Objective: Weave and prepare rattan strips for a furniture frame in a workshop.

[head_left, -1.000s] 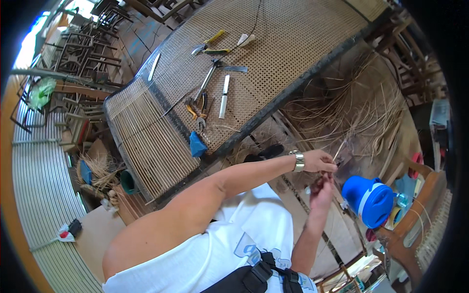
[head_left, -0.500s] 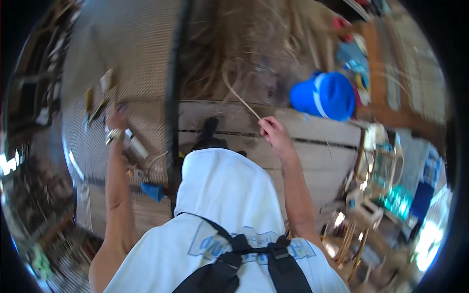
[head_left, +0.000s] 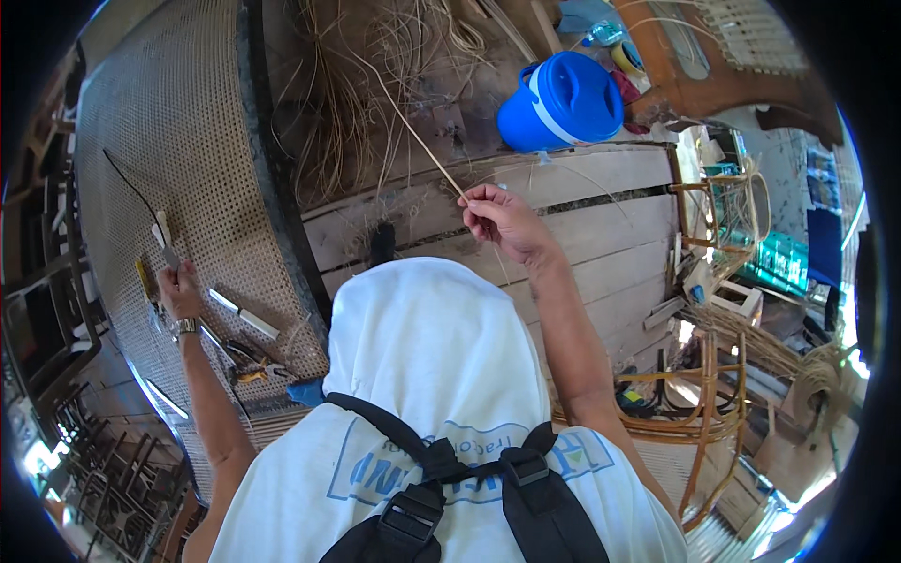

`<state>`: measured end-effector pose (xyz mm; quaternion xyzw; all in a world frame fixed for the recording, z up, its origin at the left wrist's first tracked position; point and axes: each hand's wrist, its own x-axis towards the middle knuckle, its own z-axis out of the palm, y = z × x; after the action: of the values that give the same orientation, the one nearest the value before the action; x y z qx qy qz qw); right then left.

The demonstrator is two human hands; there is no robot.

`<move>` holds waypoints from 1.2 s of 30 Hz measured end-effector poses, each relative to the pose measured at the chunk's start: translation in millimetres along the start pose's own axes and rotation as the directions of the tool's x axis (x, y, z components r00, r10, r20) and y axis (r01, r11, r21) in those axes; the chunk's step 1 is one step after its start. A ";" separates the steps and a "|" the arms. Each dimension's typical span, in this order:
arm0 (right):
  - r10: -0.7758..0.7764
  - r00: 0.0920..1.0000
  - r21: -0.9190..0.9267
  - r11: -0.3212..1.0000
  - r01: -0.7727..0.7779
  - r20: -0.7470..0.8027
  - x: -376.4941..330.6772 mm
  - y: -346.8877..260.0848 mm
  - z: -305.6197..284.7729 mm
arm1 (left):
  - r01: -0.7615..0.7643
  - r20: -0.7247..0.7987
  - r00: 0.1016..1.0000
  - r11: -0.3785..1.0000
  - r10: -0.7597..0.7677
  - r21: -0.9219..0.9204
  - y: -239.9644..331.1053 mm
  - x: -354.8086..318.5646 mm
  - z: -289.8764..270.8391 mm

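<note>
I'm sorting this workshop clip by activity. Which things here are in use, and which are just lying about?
In use:
- right hand pinching a thin cane strand
- left hand on a small tool on the woven cane panel

Lying about:
- blue bucket
- loose cane pile
- pliers
- cane chair frame

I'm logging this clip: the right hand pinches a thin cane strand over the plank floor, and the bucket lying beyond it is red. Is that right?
Not quite. In the head view the bucket is blue, not red. The rest holds: the right hand pinches a thin cane strand over the plank floor, with the bucket lying beyond it.
</note>
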<state>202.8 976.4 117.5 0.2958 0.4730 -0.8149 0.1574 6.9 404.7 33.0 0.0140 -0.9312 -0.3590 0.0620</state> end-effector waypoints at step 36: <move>-0.107 0.987 -0.091 0.989 0.118 0.121 -110.4 15.0 -62.5 | 0.793 0.875 0.435 0.371 0.211 -0.483 351.2 -102.0 238.2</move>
<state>317.3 1020.3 153.4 0.2125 0.5184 -0.8141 0.1526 84.6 831.3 82.6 0.0050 -0.4658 -0.7427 -0.4810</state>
